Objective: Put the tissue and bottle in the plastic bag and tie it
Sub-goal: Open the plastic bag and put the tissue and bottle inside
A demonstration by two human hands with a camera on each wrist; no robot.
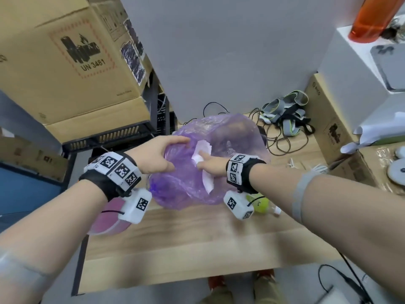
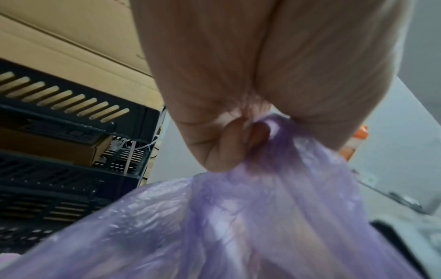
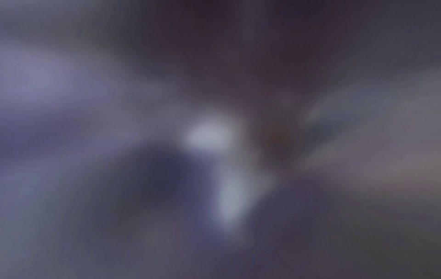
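A translucent purple plastic bag (image 1: pixel 219 137) stands open on the wooden table (image 1: pixel 197 238). My left hand (image 1: pixel 177 153) grips the bag's left rim; in the left wrist view its fingers (image 2: pixel 229 143) pinch bunched purple film (image 2: pixel 262 217). My right hand (image 1: pixel 206 162) is inside the bag's mouth and holds a white tissue (image 1: pixel 208 183), which shows through the film. A small yellow-green bottle (image 1: pixel 262 204) lies on the table to the right of the bag, partly hidden behind my right wrist camera. The right wrist view is only a blur.
Cardboard boxes (image 1: pixel 65 62) sit on black crates (image 1: pixel 122 132) at the left. Grey straps and black cables (image 1: pixel 285 115) lie behind the bag. An orange bottle (image 1: pixel 370 18) stands on a white box at the right. A pink round lid (image 1: pixel 107 218) lies below my left wrist.
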